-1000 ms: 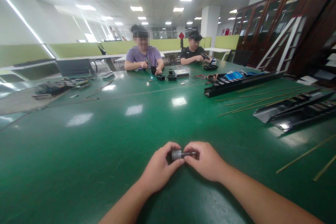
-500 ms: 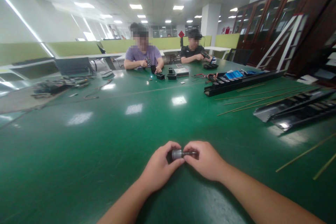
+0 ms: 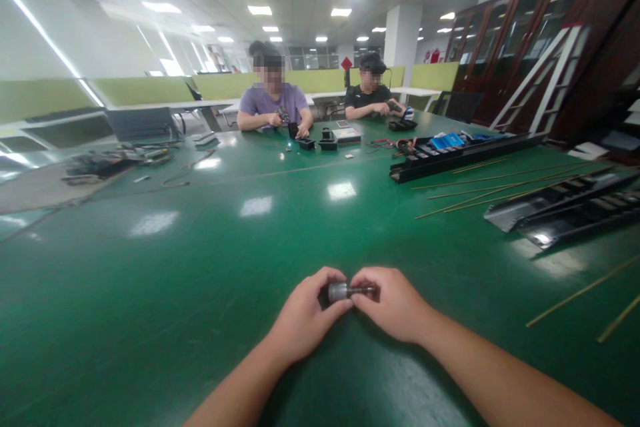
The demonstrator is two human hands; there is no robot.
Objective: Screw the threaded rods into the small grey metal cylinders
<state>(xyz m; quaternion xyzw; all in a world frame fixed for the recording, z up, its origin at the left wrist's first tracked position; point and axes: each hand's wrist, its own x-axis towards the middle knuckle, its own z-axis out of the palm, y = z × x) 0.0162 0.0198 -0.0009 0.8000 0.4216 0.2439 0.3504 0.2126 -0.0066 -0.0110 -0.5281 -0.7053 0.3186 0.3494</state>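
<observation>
The metal part [image 3: 339, 291] lies between the two sets of fingers, its long axis running sideways from one to the other. The left fingers [image 3: 331, 273] are partly closed around its wide drum; the right fingers [image 3: 367, 274] are curled around the thin shaft, so neither side is nearer. Whether the part touches the green counter [image 3: 225, 267] beneath the fingers, I cannot tell. Off to their right lie thin rods [image 3: 575, 297] and a black channel [image 3: 445, 163]; well beyond them sit two people [image 3: 273, 105], with dark cabinets [image 3: 515, 47] far right.
</observation>
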